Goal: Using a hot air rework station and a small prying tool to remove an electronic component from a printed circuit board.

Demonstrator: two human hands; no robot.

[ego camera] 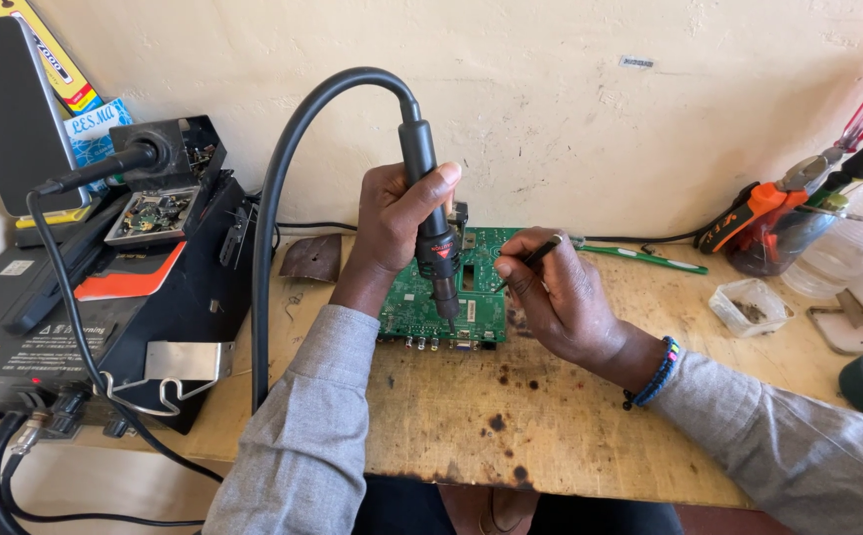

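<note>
Head view: the left hand [397, 223] has its fingers wrapped tight around a black hot-air wand [429, 203], nozzle down over the green circuit board [451, 287] lying on the desk [550, 416]. The right hand [555, 292] pinches thin tweezers [530, 256] above the board.

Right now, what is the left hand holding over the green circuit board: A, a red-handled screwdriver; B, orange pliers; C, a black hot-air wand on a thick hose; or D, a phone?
C: the left hand grips a black hot-air wand, its nozzle pointing down at the green circuit board.
</note>
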